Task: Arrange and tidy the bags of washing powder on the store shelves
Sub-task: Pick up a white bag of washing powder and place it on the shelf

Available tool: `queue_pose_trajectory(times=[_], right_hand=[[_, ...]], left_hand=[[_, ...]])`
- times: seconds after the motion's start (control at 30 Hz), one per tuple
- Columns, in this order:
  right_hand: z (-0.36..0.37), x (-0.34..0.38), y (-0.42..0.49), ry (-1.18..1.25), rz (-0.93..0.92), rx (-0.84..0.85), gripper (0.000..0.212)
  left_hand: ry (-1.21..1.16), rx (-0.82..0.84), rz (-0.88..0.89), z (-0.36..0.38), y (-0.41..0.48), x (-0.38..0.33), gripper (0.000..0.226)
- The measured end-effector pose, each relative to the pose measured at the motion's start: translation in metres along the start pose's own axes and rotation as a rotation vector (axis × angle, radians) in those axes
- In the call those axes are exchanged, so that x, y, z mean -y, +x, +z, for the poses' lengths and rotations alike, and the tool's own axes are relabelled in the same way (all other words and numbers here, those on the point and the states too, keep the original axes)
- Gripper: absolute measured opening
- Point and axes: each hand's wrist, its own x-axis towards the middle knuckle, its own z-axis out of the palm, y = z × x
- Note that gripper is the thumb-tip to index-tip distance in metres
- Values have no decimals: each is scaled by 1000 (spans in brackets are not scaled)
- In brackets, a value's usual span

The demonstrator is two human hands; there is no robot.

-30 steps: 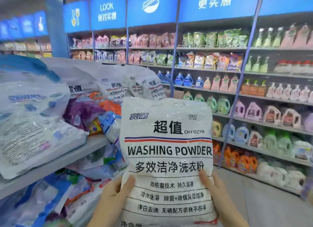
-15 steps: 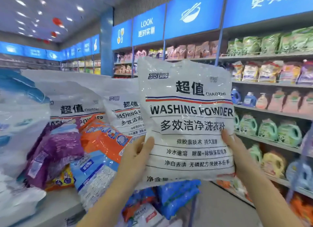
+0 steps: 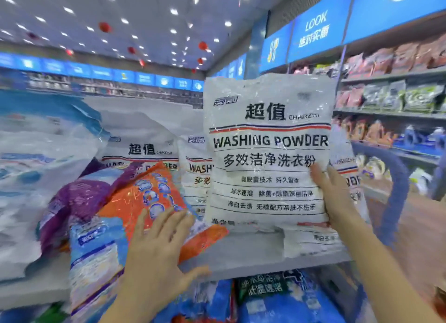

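A: While the right hand (image 3: 335,197) grips the white washing powder bag (image 3: 268,154) by its right edge, thumb on the front, where does that bag stand?
B: Upright at the front of the shelf (image 3: 253,262); matching white bags (image 3: 142,149) lean just behind it.
A: And the left hand (image 3: 156,245)?
B: Fingers straight and spread, flat on the orange bag (image 3: 144,197); a purple bag (image 3: 82,197) lies beside that.
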Motion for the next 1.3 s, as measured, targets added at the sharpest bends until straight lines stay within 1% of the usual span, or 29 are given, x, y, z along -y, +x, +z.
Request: queue_pose_trajectory(times=[0.03,0.1,0.17,0.23,0.27,0.3,0.33,0.4,0.5,0.57,0.63,0.67,0.73,0.77,0.83,0.87,0.9,1.0,1.03,1.13,1.17,1.23,1.3], right_hand=[[5,-4,-2,-9,4,23,81],[13,-21,-4,-21,18,82,70],[19,-26,-10,8,75,120,46],[25,-32,-14,22,68,143,41],[28,-35,-17,4,63,153,43],[32,-40,-19,-33,38,155,49],[36,-46,-22,-78,25,169,57],[48,-57,-30,-205,-23,174,63],[62,-69,-36,-435,-132,84,73],[66,-74,-34,-461,-161,21,76],[67,-74,-34,-440,-201,-14,74],[68,-74,-35,-433,-219,-19,73],[68,-75,-35,-431,-252,-34,70],[69,-76,-33,-431,-275,-41,67],[70,-79,-28,-405,-312,-52,64],[72,-79,-25,-396,-336,-50,63],[73,-80,-21,-407,-360,-45,61],[76,-79,-14,-475,-402,-35,60],[76,-78,-14,-492,-404,-36,60],[77,-71,-18,-471,-370,-82,58],[78,-68,-19,-475,-404,-136,56],[83,-63,-18,-552,-568,-211,55],[91,-65,-13,-614,-663,-140,54]], left_hand=[[41,20,11,4,-1,5,79],[102,-9,34,8,-5,17,64],[137,-59,30,7,-8,28,55],[165,-142,21,3,-8,35,49],[177,-182,20,2,-8,38,47],[184,-208,19,1,-8,40,46],[190,-224,14,0,-8,43,46],[187,-233,-23,-1,-8,47,47],[184,-232,-64,-2,-11,53,49],[193,-233,-48,-3,-13,54,51],[212,-261,-7,-5,-15,49,56],[213,-304,30,-5,-18,42,56],[159,-423,187,-2,-21,14,48],[119,-446,295,1,-20,-5,41],[79,-395,479,16,-10,-39,33],[92,-356,523,26,-1,-50,33],[124,-310,521,37,11,-56,38],[220,-141,327,61,41,-56,68],[240,-106,281,66,45,-55,73],[289,-79,253,75,45,-55,78],[301,-87,252,76,46,-56,77],[322,-100,236,78,48,-58,73],[345,-80,210,77,49,-60,72]])
